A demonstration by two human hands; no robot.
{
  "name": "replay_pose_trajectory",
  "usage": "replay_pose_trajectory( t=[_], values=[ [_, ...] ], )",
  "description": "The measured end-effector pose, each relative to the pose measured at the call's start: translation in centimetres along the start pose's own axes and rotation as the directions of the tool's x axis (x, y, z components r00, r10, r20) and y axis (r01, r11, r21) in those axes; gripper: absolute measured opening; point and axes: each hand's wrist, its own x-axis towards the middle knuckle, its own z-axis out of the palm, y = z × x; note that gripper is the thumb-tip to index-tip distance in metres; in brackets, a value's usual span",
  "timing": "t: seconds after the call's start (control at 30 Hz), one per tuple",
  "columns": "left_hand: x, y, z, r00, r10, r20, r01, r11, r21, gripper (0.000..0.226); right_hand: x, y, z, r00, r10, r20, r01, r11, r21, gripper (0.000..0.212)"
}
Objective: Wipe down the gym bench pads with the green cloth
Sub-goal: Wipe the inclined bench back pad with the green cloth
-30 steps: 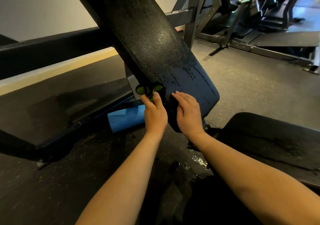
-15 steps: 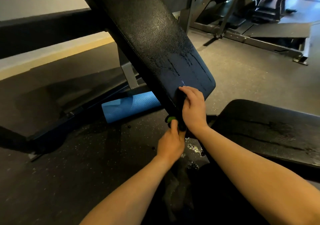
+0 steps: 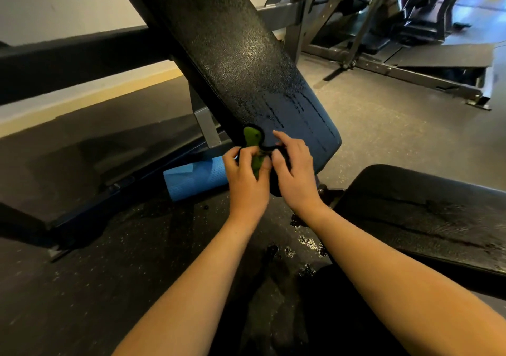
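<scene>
Green cloth [image 3: 253,147], a small bright strip with a dark edge, sits at the middle of the frame against the lower end of the inclined back pad [image 3: 246,62]. The left hand [image 3: 246,180] curls around its lower part, thumb and fingers pinching the fabric. The right hand [image 3: 294,174], just beside it, pinches the dark edge of the cloth between thumb and bent fingers, its index finger stretched out toward the pad. The back pad is long, black and pebbled like grained vinyl, running from the top centre down to a rounded end; wet streaks shine near that end. At the lower right lies the flat seat pad [image 3: 427,213], also black and textured, with damp marks. A blue dimpled foam roller [image 3: 195,177] lies on the speckled rubber floor [image 3: 383,142] left of the hands, partly behind the left one. Small puddles [image 3: 309,243] glisten on the floor below the wrists.
</scene>
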Motion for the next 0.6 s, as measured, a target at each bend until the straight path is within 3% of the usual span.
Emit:
replay_pose_trajectory(
  t=[0.13,0.27,0.4,0.43,0.5,0.6],
  values=[
    [1.0,0.8,-0.6,0.968,0.24,0.069,-0.246,0.964,0.104,0.052,1.8,-2.6,0.7,0.997,-0.025,0.075,0.008,0.976,0.216,0.038],
    [2.1,0.6,-1.9,0.951,0.2,0.237,-0.183,0.979,-0.089,0.084,4.6,-2.7,0.3,0.988,0.106,-0.109,-0.087,0.982,0.17,0.026],
    [3.2,0.1,-2.5,0.989,0.12,0.091,-0.126,0.99,0.057,0.075,7.8,-2.7,-0.2,0.9,0.274,-0.34,-0.234,0.96,0.153,0.023],
    [3.5,0.0,-2.6,0.996,0.042,0.078,-0.047,0.997,0.058,0.071,7.9,-2.8,0.1,0.919,0.254,-0.302,-0.218,0.964,0.149,0.023],
    [4.2,-0.3,-2.8,0.992,-0.08,0.098,0.081,0.997,-0.008,0.065,6.7,-2.7,1.6,0.986,0.139,-0.095,-0.13,0.987,0.095,0.033],
    [4.8,-0.6,-3.2,0.983,-0.139,0.123,0.15,0.985,-0.084,0.055,4.7,-2.1,3.7,0.982,-0.105,0.158,0.109,0.994,-0.017,0.048]
  ],
)
